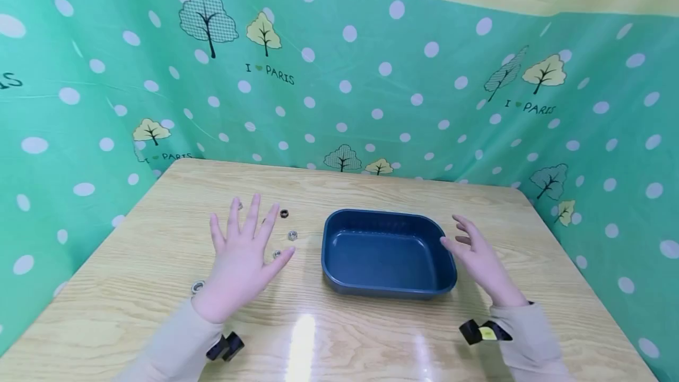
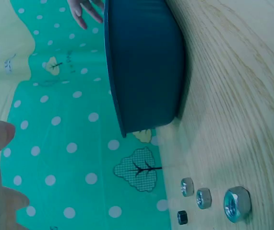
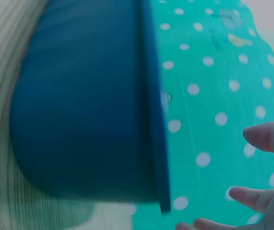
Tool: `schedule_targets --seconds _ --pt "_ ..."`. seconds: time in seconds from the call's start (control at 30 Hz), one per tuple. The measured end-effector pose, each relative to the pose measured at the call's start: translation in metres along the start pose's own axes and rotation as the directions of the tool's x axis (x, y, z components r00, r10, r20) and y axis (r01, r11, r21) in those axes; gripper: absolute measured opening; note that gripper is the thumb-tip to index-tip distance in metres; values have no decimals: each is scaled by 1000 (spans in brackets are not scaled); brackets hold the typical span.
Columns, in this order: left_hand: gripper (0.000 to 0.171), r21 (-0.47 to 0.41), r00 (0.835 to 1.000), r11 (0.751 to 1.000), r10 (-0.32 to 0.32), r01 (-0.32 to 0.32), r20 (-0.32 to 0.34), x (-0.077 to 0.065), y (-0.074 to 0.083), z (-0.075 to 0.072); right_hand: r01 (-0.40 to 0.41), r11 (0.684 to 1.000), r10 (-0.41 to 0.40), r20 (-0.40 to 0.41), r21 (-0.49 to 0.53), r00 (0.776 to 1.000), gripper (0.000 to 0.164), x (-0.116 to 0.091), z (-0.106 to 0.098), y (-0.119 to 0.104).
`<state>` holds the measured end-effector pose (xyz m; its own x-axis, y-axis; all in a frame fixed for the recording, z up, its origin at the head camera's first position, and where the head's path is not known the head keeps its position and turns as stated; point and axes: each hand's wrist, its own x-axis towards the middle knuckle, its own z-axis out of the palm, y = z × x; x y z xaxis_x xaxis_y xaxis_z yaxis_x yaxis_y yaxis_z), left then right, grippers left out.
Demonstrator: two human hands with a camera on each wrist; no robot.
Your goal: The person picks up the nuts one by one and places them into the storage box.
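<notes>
My left hand hovers over the left part of the table with fingers spread, holding nothing. Around and under it lie several metal nuts, among them a silver nut, a dark nut and a larger nut beside the wrist. In the left wrist view a big silver nut lies near smaller ones. A dark blue rectangular basin stands at the middle of the table, nothing inside it. My right hand is just off the basin's right rim, fingers loosely bent, grasping nothing.
The wooden table has its back edge against a green dotted curtain, which also hangs along both sides. Black straps with small dark blocks sit on both wrists.
</notes>
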<state>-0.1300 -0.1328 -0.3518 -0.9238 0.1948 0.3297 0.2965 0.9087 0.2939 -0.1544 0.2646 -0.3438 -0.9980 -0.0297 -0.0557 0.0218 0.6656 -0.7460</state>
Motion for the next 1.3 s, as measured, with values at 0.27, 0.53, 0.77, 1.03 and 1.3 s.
schedule_targets --seconds 0.27,0.53,0.77,1.03,1.3 --pt "66 -203 1000 979 -10 5 -21 -1 -17 -12 -136 965 74 263 225 962 73 18 -17 19" --pt "47 -300 995 952 38 -63 -87 -2 -27 -21 -244 925 120 384 293 916 74 31 -17 28" --pt "42 -369 1000 929 -8 4 -10 -6 -36 -31 -290 896 129 427 336 895 68 38 -15 34" --pt "40 -430 995 900 -32 69 94 -7 -47 -46 -342 860 140 469 379 872 66 41 -13 45" --pt "39 -446 978 881 -79 159 193 -8 -71 -45 -366 809 95 513 459 853 67 42 -11 55"
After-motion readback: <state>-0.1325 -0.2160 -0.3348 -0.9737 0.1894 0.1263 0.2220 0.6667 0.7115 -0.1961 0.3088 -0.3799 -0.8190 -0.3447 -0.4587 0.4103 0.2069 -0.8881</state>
